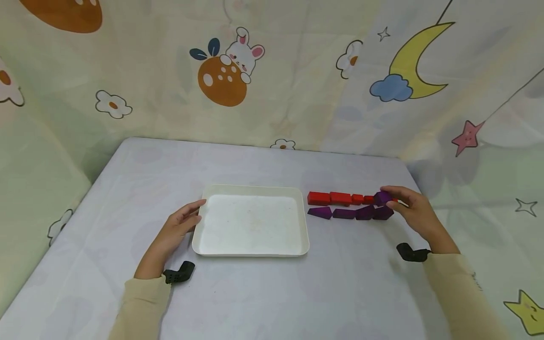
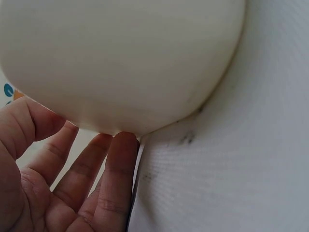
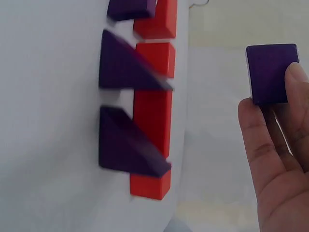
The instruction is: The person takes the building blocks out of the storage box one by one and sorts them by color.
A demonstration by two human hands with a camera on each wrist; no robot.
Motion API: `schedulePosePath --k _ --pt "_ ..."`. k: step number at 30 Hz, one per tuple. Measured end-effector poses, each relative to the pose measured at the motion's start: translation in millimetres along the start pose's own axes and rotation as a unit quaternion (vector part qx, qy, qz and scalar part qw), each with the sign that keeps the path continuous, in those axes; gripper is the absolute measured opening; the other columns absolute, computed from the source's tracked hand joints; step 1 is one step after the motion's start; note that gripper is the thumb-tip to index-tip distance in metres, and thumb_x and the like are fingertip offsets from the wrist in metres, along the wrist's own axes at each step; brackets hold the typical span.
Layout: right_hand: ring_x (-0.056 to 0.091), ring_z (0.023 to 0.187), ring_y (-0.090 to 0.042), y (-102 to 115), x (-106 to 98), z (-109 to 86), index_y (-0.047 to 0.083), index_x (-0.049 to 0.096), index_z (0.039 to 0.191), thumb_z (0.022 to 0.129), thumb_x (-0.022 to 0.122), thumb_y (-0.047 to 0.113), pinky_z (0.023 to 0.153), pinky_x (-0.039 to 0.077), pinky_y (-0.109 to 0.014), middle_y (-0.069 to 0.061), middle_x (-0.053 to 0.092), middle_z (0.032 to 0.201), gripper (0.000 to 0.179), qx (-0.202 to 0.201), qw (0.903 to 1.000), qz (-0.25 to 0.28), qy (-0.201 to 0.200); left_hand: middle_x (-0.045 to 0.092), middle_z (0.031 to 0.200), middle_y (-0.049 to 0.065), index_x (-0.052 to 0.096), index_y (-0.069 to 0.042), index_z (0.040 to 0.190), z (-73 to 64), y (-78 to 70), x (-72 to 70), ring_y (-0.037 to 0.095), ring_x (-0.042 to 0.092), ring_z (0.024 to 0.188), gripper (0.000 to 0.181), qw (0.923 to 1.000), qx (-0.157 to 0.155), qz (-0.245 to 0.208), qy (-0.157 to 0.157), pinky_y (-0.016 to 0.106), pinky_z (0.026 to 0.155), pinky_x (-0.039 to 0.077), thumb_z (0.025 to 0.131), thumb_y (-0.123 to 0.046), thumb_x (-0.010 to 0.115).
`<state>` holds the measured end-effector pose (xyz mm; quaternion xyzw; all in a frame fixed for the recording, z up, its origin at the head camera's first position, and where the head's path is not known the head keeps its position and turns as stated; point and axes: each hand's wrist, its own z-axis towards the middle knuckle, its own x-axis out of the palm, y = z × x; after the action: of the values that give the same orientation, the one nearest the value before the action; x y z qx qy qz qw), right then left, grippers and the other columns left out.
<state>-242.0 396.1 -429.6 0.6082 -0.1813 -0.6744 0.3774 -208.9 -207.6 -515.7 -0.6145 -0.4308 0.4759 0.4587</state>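
My right hand (image 1: 418,215) pinches a purple block (image 1: 382,198) between thumb and fingers, raised above the row ends. In the right wrist view, that block (image 3: 273,73) shows a rectangular face. Below it a row of red blocks (image 1: 318,198) runs along the table, with a row of purple blocks (image 1: 343,214) in front; two nearby ones (image 3: 126,140) have sloped faces. My left hand (image 1: 175,230) touches the left side of a white tray (image 1: 250,255). Seen from the left wrist, its fingertips (image 2: 124,145) rest against the tray's outer wall, fingers fairly straight.
A pale cloth covers the table (image 1: 340,293). Behind it hangs a printed curtain (image 1: 297,85) with a moon, flowers and a rabbit. The tray stands just left of the block rows. Black devices (image 1: 413,252) sit on both wrists.
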Motion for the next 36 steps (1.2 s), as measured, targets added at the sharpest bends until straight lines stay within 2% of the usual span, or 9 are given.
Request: schedulePosePath --k 6,12,18,21,23,26,28,36 --pt "0.048 0.116 0.024 -14.3 -11.3 -5.4 -0.006 0.06 0.146 0.109 0.066 0.008 0.09 0.042 -0.001 0.034 0.057 0.121 0.04 0.025 0.9994 -0.024 -0.007 0.031 0.173 0.025 0.041 -0.003 0.165 -0.4 -1.2 -1.5 0.045 0.036 0.157 0.054 1.0 -0.003 0.002 -0.004 0.011 0.094 0.048 0.114 -0.013 0.055" --pt "0.048 0.113 0.026 -32.0 -15.4 -10.3 -0.011 0.057 0.146 0.11 0.064 0.009 0.09 0.043 -0.001 0.038 0.056 0.118 0.042 0.04 0.9991 -0.009 -0.016 0.03 0.173 0.026 0.042 -0.002 0.165 -1.2 0.4 -3.6 0.048 0.031 0.158 0.054 0.9999 0.002 0.01 -0.004 0.01 0.095 0.046 0.114 -0.014 0.055" --pt "0.053 0.108 0.025 -47.6 -18.9 -15.2 -0.013 0.055 0.146 0.11 0.063 0.007 0.088 0.044 -0.001 0.038 0.057 0.116 0.042 0.055 0.9982 -0.002 -0.025 0.029 0.173 0.029 0.04 0.001 0.164 -1.6 2.5 -4.5 0.05 0.033 0.156 0.054 0.9999 0.014 -0.003 -0.001 0.011 0.094 0.048 0.114 -0.011 0.054" --pt "0.053 0.105 0.024 -55.1 -18.9 -17.2 -0.01 0.054 0.15 0.111 0.062 0.012 0.086 0.045 -0.001 0.025 0.063 0.123 0.045 0.09 0.9958 -0.014 -0.015 0.03 0.172 0.028 0.041 0.001 0.164 -2.6 2.3 -4.4 0.049 0.034 0.156 0.054 0.9999 0.009 -0.004 -0.002 0.011 0.094 0.048 0.114 -0.012 0.054" --pt "0.052 0.105 0.023 -60.9 -18.4 -17.9 -0.008 0.053 0.152 0.112 0.061 0.015 0.084 0.046 -0.002 0.005 0.068 0.133 0.047 0.114 0.9932 -0.022 -0.006 0.031 0.172 0.028 0.041 0.0 0.165 -3.2 1.5 -4.2 0.049 0.034 0.156 0.054 1.0 0.005 -0.002 -0.002 0.011 0.094 0.049 0.114 -0.012 0.054" --pt "0.049 0.105 0.024 -69.4 -15.1 -18.0 -0.007 0.051 0.154 0.113 0.06 0.017 0.083 0.046 -0.003 -0.025 0.061 0.146 0.049 0.14 0.9897 -0.028 0.002 0.031 0.173 0.027 0.041 -0.002 0.165 -3.8 0.6 -3.9 0.047 0.034 0.157 0.054 1.0 -0.001 0.0 -0.004 0.011 0.094 0.048 0.114 -0.013 0.055" --pt "0.047 0.104 0.025 -74.8 -12.5 -18.0 -0.008 0.051 0.154 0.112 0.06 0.016 0.082 0.046 -0.003 -0.034 0.056 0.149 0.048 0.145 0.9889 -0.034 0.002 0.031 0.173 0.027 0.041 -0.002 0.165 -4.2 0.3 -3.5 0.047 0.034 0.157 0.054 1.0 -0.004 0.002 -0.006 0.011 0.094 0.048 0.114 -0.014 0.055" --pt "0.04 0.103 0.024 -85.3 -5.8 -23.2 -0.007 0.054 0.152 0.111 0.063 0.016 0.083 0.039 -0.006 -0.037 0.056 0.148 0.048 0.153 0.9864 -0.061 0.007 0.032 0.173 0.026 0.041 -0.002 0.165 -4.5 2.7 -1.9 0.046 0.037 0.156 0.054 1.0 -0.002 -0.008 0.001 0.011 0.095 0.048 0.114 -0.013 0.054"
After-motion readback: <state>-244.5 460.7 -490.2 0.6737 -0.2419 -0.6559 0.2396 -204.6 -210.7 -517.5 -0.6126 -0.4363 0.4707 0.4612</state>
